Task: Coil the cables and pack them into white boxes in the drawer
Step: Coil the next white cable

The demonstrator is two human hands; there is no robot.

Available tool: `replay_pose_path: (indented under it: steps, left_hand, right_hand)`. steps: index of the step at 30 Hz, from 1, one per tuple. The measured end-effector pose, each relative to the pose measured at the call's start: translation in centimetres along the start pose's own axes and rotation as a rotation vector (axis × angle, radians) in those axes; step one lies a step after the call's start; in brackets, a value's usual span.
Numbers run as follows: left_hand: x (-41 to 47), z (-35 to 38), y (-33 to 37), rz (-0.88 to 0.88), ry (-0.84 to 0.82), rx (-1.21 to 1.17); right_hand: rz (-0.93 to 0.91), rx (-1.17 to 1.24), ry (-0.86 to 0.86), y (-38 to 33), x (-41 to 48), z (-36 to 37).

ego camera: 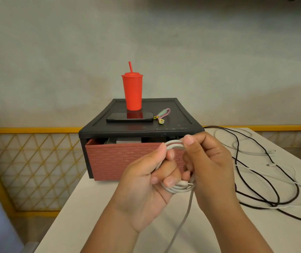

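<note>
step: coiling white cable (173, 145) | left hand (146, 178) grips loops, right hand (208, 165) pinches strand | next: wind trailing tail, drawer (120, 157) at 12 o'clock

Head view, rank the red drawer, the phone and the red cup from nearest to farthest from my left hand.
1. Red drawer, slightly open, just behind the left hand gripping the white cable.
2. Phone, flat on the black cabinet top.
3. Red cup, upright behind the phone, farthest back.
</note>
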State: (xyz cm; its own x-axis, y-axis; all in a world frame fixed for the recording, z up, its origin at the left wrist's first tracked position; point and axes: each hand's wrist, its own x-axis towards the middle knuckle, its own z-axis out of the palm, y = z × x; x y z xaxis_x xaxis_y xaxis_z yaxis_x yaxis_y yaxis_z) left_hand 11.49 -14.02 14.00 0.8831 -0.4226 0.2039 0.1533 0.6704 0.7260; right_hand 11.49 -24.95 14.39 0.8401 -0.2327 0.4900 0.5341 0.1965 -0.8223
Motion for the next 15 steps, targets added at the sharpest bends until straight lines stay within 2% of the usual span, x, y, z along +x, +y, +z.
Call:
replay_pose_path:
  steps: [4, 8, 12, 15]
  left_hand:
    - [0.1, 0.1, -0.1, 0.062, 0.031, -0.16]
    - [0.3, -0.8, 0.7, 0.205, 0.038, -0.2]
    - [0.2, -2.5, 2.3, 0.403, 0.005, -0.097]
    - [0.2, -4.0, 3.0, 0.515, -0.042, 0.084]
  right_hand:
    - [0.018, -0.025, -0.018, 0.6, 0.2, -0.2]
    - [0.082, -0.132, -0.167, 1.2, 0.5, -0.5]
    - [0.195, -0.51, -0.396, 2.6, 0.7, -0.8]
    - [0.396, -0.608, -0.584, 3.1, 0.2, -0.6]
